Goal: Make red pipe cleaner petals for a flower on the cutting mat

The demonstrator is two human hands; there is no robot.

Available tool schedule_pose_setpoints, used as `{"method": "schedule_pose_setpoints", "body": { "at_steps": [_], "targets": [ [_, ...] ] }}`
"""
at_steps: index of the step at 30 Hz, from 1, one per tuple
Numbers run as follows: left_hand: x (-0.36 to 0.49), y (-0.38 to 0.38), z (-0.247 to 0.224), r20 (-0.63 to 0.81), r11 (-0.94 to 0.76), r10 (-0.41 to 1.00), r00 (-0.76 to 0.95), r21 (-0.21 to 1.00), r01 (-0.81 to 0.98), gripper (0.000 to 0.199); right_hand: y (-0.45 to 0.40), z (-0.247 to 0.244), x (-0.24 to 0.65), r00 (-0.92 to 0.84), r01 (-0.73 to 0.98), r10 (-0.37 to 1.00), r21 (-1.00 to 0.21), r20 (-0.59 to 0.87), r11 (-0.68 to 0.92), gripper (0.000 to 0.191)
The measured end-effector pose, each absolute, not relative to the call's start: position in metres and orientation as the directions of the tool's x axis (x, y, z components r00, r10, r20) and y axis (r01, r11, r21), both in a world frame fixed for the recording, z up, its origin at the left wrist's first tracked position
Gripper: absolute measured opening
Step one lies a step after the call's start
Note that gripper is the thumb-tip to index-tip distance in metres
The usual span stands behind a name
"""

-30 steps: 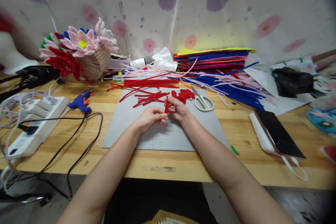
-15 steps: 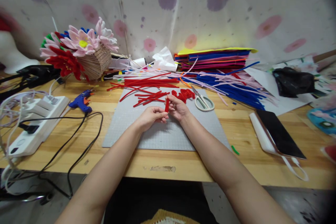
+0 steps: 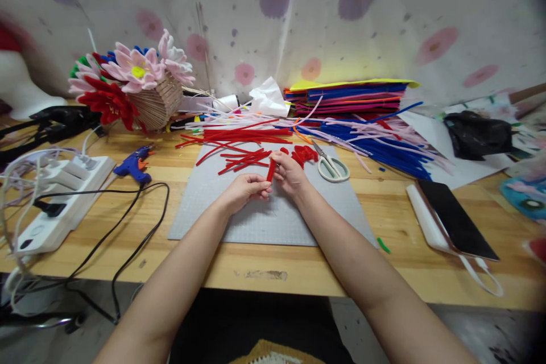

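Between my two hands a short red pipe-cleaner piece (image 3: 271,171) stands nearly upright above the grey cutting mat (image 3: 205,219). My left hand (image 3: 247,190) pinches its lower end between thumb and fingers. Its upper end is gripped by my right hand (image 3: 290,172), whose fingers are curled. Cut red stems (image 3: 243,160) lie crossed on the mat just beyond my hands. Right behind my right hand sits a small heap of bent red pieces (image 3: 305,154). Scissors with pale green handles (image 3: 334,169) rest at the mat's upper right, their blades pointing away.
A blue glue gun (image 3: 135,166) and its black cable lie left, beside a white power strip (image 3: 68,205). A basket of fuzzy flowers (image 3: 157,99) stands behind. Blue stems (image 3: 392,151) are at back right, a phone (image 3: 456,219) nearer.
The red piece leans slightly more in my fingers. Both hands keep their hold, and the camera view has shifted slightly.
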State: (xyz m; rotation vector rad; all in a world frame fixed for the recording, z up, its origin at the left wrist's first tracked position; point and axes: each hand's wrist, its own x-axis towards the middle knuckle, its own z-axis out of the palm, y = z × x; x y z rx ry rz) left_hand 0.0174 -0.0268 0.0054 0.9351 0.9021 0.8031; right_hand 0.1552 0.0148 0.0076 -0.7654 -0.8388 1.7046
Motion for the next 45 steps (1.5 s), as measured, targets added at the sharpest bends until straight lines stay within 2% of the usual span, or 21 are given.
{"method": "schedule_pose_setpoints", "body": {
  "at_steps": [3,6,8,9,11,13,16,19,21,25,29,32,37,41,45],
  "targets": [
    [0.005,-0.025,0.01,-0.294,0.317,0.88,0.372,0.948,0.0,0.028,0.015,0.006,0.164,-0.302,-0.356,0.948,-0.911,-0.097,-0.207,0.023],
    [-0.01,-0.019,0.011,-0.166,0.131,0.98,0.107,0.951,0.279,0.031,0.017,0.002,0.173,-0.331,-0.127,0.938,-0.979,-0.107,-0.157,0.024],
    [-0.019,-0.015,0.011,0.005,0.02,0.999,-0.044,0.844,0.536,0.033,0.019,-0.001,0.176,-0.24,0.049,0.969,-0.998,-0.051,-0.04,0.026],
    [-0.022,-0.013,0.01,0.049,0.027,0.994,-0.098,0.759,0.65,0.034,0.021,-0.003,0.177,-0.161,0.135,0.987,-0.99,0.005,0.027,0.027],
    [-0.026,-0.012,0.009,0.082,0.069,0.985,-0.15,0.61,0.789,0.032,0.024,-0.007,0.176,0.002,0.305,0.99,-0.943,0.14,0.132,0.027],
    [-0.025,-0.012,0.008,0.071,0.106,0.983,-0.167,0.524,0.845,0.03,0.027,-0.011,0.174,0.046,0.476,0.976,-0.864,0.213,0.166,0.022],
    [-0.021,-0.013,0.007,0.049,0.139,0.983,-0.179,0.449,0.883,0.031,0.028,-0.015,0.168,-0.069,0.697,0.974,-0.688,0.217,0.202,0.015],
    [-0.02,-0.012,0.008,0.037,0.189,0.975,-0.219,0.386,0.903,0.032,0.027,-0.017,0.164,-0.159,0.803,0.958,-0.533,0.237,0.266,0.01],
    [-0.022,-0.013,0.008,0.043,0.203,0.971,-0.236,0.375,0.904,0.035,0.027,-0.016,0.165,-0.166,0.83,0.956,-0.489,0.242,0.268,0.01],
    [-0.022,-0.014,0.007,0.063,0.223,0.963,-0.262,0.358,0.907,0.054,0.027,-0.015,0.171,-0.169,0.827,0.951,-0.488,0.258,0.279,0.011],
    [-0.019,-0.014,0.002,0.221,0.085,0.96,-0.17,0.349,0.933,0.062,0.026,-0.015,0.174,-0.185,0.756,0.948,-0.579,0.259,0.306,0.011],
    [-0.019,-0.012,-0.004,0.354,-0.027,0.927,-0.119,0.381,0.924,0.056,0.028,-0.018,0.173,-0.124,0.638,0.97,-0.731,0.21,0.24,0.011],
    [-0.025,-0.006,-0.011,0.416,-0.054,0.897,-0.152,0.444,0.894,0.027,0.033,-0.025,0.172,-0.095,0.411,0.961,-0.869,0.26,0.276,0.01],
    [-0.026,-0.004,-0.01,0.474,-0.093,0.868,-0.151,0.452,0.887,0.029,0.035,-0.027,0.17,-0.044,0.297,0.957,-0.911,0.287,0.287,0.013],
    [-0.021,-0.004,-0.012,0.422,-0.175,0.906,-0.028,0.434,0.884,0.04,0.034,-0.027,0.168,-0.068,0.254,0.96,-0.926,0.272,0.281,0.013]
  ]
}}
